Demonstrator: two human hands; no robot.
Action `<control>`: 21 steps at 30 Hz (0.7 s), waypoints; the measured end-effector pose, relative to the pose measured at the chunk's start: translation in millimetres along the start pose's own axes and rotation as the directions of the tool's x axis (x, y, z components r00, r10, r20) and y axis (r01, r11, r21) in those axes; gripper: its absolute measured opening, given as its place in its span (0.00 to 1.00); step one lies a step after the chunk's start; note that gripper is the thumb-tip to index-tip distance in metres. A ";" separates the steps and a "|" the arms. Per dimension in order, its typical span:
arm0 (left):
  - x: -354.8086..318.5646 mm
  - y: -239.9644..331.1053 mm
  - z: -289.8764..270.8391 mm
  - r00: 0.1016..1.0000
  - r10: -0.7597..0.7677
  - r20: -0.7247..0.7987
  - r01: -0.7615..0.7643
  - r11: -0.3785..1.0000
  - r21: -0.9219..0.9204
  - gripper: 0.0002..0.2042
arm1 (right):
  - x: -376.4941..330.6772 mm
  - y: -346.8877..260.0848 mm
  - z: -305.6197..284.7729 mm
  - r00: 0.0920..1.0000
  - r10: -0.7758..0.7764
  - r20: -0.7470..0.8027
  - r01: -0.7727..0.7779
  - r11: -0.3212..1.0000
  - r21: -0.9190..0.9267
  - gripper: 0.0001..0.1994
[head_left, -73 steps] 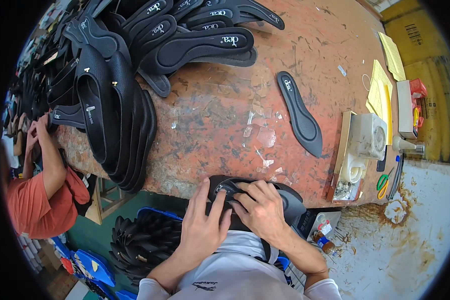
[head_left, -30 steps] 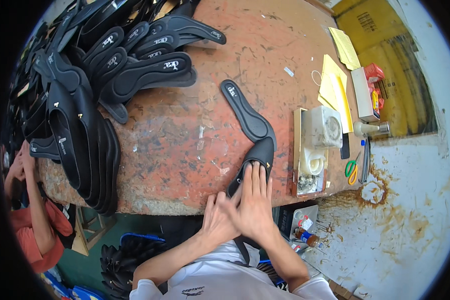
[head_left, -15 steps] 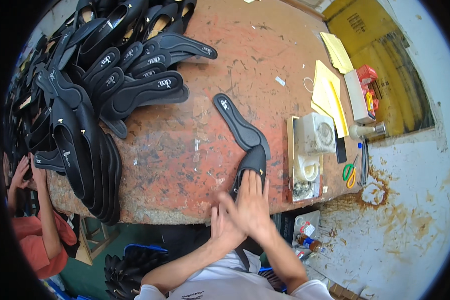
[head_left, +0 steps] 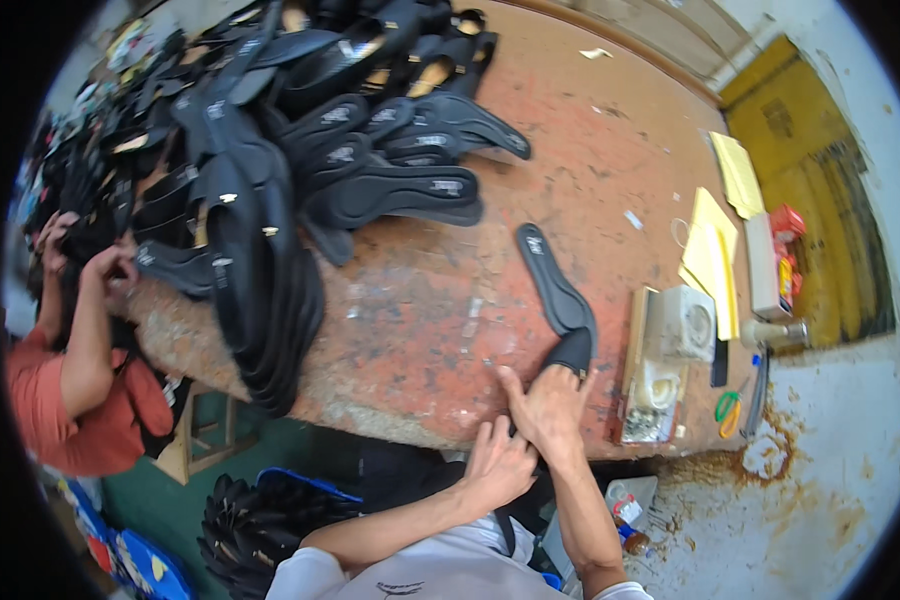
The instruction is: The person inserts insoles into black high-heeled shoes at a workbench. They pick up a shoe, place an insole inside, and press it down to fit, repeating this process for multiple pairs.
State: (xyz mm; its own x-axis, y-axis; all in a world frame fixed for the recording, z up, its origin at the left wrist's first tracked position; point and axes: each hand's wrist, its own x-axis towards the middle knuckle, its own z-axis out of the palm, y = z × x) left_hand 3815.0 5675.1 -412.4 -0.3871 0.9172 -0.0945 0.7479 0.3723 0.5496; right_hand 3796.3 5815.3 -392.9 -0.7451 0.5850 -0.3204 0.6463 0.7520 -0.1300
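A black slip-on shoe (head_left: 571, 352) lies at the front edge of the table, its toe pointing away from me. My right hand (head_left: 553, 408) reaches into its opening from above, thumb spread out to the left; the middle fingers are hidden inside. My left hand (head_left: 501, 463) is closed around the heel end, which it mostly covers. Just beyond the toe, a loose black insole (head_left: 556, 287) lies flat, its near end meeting or under the shoe.
A heap of black insoles (head_left: 395, 198) and stacked black shoes (head_left: 255, 310) covers the left. At right stand a box with a white container (head_left: 685, 325), yellow paper (head_left: 707, 255) and scissors (head_left: 730, 410). A co-worker's hand (head_left: 110, 265) is at far left.
My view has swung left, shifting the scene rightward and down. My right hand's fingers now sit further out of sight in the shoe. The co-worker's hands have risen a little.
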 end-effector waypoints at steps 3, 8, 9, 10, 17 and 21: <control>-13.6 -18.5 5.4 0.960 0.084 -0.266 -0.113 0.989 -0.095 0.17 | -43.2 13.5 -2.2 0.967 -0.244 -0.078 0.251 0.962 0.105 0.54; -85.4 -37.6 -141.1 0.693 0.092 -0.715 -0.097 0.995 0.034 0.15 | -86.3 0.2 -69.2 0.771 -0.162 -0.616 0.620 0.413 0.667 0.22; -87.0 -55.6 -174.0 0.579 0.121 -0.806 -0.042 0.992 0.118 0.15 | -90.1 -12.8 -66.7 0.744 0.005 -0.669 0.632 0.321 0.705 0.20; -92.7 -74.2 -203.7 0.532 0.119 -0.838 0.105 0.973 0.206 0.15 | -87.8 -32.4 -58.8 0.812 -0.132 -0.569 0.572 0.372 0.731 0.22; -112.1 -187.5 -226.6 0.632 -0.122 -0.765 0.567 0.746 0.349 0.13 | -90.2 -248.2 95.5 0.690 -0.651 -0.316 0.714 0.541 0.445 0.61; -142.1 -155.9 -237.4 0.813 -0.133 -0.566 0.417 0.812 0.408 0.13 | -77.3 -272.8 107.9 0.751 -0.547 -0.370 0.654 0.695 0.299 0.59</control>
State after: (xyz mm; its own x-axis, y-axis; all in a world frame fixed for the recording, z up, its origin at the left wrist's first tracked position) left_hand 3625.4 5452.9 -287.7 -0.7200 0.6158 0.3199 0.6659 0.7428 0.0688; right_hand 3695.4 5532.2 -433.9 -0.9741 0.1400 0.1774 0.0111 0.8139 -0.5808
